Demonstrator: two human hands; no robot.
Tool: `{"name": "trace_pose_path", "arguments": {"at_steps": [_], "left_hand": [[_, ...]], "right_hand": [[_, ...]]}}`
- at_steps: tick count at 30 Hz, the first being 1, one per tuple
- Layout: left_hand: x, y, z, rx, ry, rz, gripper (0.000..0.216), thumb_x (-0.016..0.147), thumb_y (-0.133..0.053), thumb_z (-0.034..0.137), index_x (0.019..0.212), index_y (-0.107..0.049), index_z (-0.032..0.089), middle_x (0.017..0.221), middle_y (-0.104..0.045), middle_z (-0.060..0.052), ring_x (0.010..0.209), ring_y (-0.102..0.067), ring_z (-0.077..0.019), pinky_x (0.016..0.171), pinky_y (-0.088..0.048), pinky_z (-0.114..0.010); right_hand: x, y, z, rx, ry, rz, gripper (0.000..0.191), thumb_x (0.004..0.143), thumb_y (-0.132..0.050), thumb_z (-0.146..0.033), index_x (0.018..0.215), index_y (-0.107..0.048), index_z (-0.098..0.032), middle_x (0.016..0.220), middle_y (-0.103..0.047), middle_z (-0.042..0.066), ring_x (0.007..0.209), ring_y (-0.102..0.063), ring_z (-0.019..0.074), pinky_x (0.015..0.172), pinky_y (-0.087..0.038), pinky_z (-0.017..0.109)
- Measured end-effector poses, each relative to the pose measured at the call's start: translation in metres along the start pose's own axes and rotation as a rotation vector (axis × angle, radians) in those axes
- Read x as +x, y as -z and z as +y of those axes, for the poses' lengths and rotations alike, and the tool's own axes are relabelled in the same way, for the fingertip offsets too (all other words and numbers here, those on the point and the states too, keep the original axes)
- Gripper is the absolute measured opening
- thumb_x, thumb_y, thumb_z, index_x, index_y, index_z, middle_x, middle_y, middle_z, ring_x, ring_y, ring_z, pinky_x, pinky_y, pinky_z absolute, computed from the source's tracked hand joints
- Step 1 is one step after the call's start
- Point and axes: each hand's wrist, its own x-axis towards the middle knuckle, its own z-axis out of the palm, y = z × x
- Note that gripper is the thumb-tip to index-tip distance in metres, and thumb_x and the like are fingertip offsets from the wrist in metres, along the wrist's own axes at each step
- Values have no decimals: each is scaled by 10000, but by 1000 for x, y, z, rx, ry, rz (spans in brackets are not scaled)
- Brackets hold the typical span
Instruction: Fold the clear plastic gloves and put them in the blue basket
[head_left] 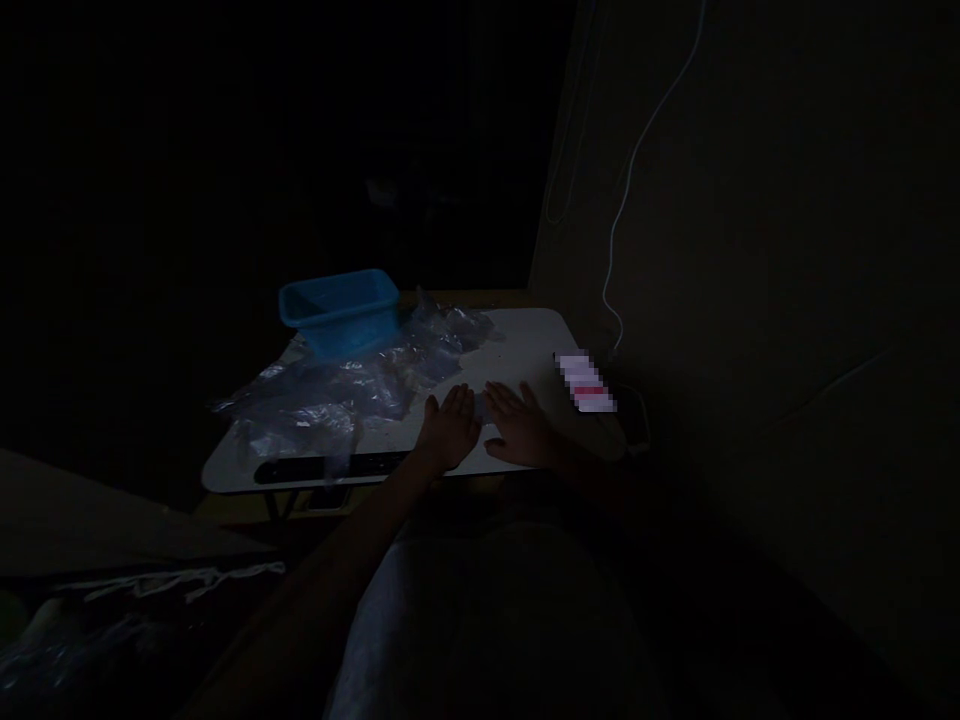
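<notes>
The scene is very dark. My left hand [450,428] lies flat, palm down, on a small white table [525,340], fingers stretched out. Right beside it, my right hand [517,425] also rests flat with fingers apart. Between the fingertips of both hands lies a small clear plastic piece [481,405], which they seem to touch. A heap of crumpled clear plastic bags [352,385] spreads over the table to the left of my hands.
A blue plastic tub [341,305] stands at the table's far left. A small white and red item [589,385] lies at the right edge. A white cable [622,200] hangs on the wall at right. Cloth and more plastic lie at bottom left.
</notes>
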Motion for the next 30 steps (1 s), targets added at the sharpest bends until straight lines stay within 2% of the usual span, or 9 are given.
{"name": "trace_pose_path", "arguments": {"at_steps": [11,30], "left_hand": [[-1,0,0,8,-12,5,515,884,-177,293,1342,-278,80,1426,-229,-155,1318,-195,-238,991,-219,-511],[0,-1,0,-5,5,4,522,880,-189,310,1352,-262,99,1430,-230,-138,1317,-202,-240,1001,-216,-508]], "right_hand": [[5,-15,5,2,23,-43,738,811,-327,-574,1342,-291,-61,1419,-237,185,1319,-190,259,1048,-112,478],[1,-15,9,26,-56,-67,795,793,-302,-631,1346,-280,-61,1425,-228,175,1319,-187,259,1035,-145,503]]}}
